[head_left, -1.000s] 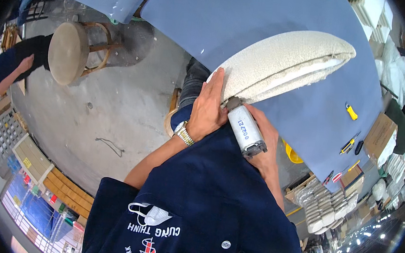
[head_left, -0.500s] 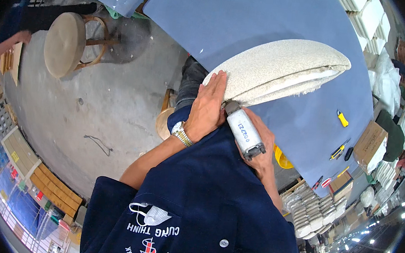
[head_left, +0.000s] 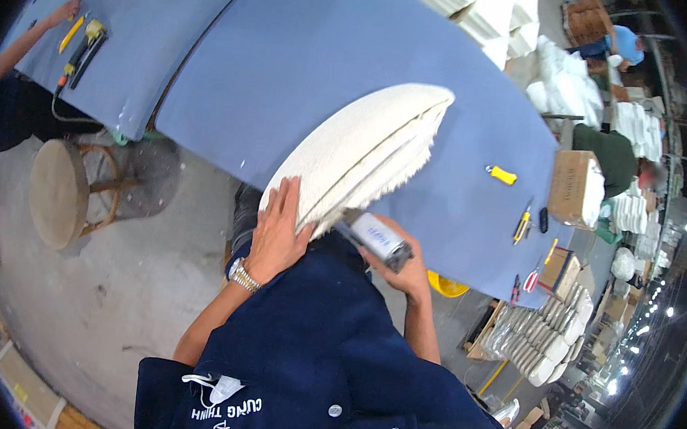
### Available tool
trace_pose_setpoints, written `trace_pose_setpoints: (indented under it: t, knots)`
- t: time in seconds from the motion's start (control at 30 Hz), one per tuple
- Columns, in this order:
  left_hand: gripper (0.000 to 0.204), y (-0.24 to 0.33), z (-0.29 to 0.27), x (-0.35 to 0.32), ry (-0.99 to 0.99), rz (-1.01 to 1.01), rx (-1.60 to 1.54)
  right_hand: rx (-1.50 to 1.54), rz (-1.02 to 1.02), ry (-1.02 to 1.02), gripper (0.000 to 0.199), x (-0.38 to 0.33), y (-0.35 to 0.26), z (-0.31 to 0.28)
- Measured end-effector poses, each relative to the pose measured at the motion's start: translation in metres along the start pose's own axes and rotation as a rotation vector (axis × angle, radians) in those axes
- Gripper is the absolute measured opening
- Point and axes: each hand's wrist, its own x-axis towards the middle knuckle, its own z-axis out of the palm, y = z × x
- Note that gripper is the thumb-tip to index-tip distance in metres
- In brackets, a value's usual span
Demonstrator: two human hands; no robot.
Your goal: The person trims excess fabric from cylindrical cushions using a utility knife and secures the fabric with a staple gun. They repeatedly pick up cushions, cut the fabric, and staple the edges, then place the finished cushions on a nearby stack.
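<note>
A cream, fuzzy-covered curved cushion (head_left: 354, 135) stands on the blue-topped table, its long seam edge toward my right. Along that edge the cover gapes in a slit with a frayed border. My left hand (head_left: 279, 230) lies on its near end, fingers stretched over the fabric and thumb apart. Wrapped around a white-and-grey staple gun (head_left: 378, 238) is my right hand (head_left: 410, 270). The gun's dark nose sits close to the near end of the seam; whether it touches the fabric I cannot tell.
On the table (head_left: 291, 57) lie a yellow-handled tool (head_left: 501, 175), a yellow cutter (head_left: 523, 223) and red-handled pliers (head_left: 531, 279). A cardboard box (head_left: 575, 188) stands beyond the right edge. A round stool (head_left: 59, 192) is at left, near another person's arm (head_left: 26, 44).
The view has swung, so the cushion and both hands appear lower and further left. The gun's nose has drawn slightly back from the cushion, and the gun is tilted more sideways.
</note>
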Motion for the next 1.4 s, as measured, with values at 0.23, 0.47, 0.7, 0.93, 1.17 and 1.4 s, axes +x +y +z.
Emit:
trace_pose_setpoints:
  t: [0.23,0.47,0.7,0.93,1.17,1.4]
  knots:
    - [0.095,0.008,0.015,0.016,-0.137,0.187,0.097,-0.349,0.289,0.482,0.061,0.042,0.151,-0.121]
    - [0.094,0.007,0.004,0.016,-0.159,0.210,0.064,-0.708,0.133,0.686,0.061,0.096,0.156,-0.133]
    - [0.096,0.001,0.004,0.026,-0.166,0.377,0.151,0.692,0.072,0.658,0.080,0.161,0.037,0.018]
    - [0.091,-0.005,-0.019,0.054,-0.151,0.684,-0.034,0.110,0.198,0.670,0.083,0.207,0.006,0.003]
    - [0.081,0.062,-0.164,0.055,0.450,0.877,0.011,-0.541,-0.320,0.032,0.077,0.172,-0.186,-0.058]
    - [0.086,-0.063,-0.154,0.114,-0.105,0.594,-0.279,-1.065,-0.185,-0.355,0.032,0.210,-0.132,0.011]
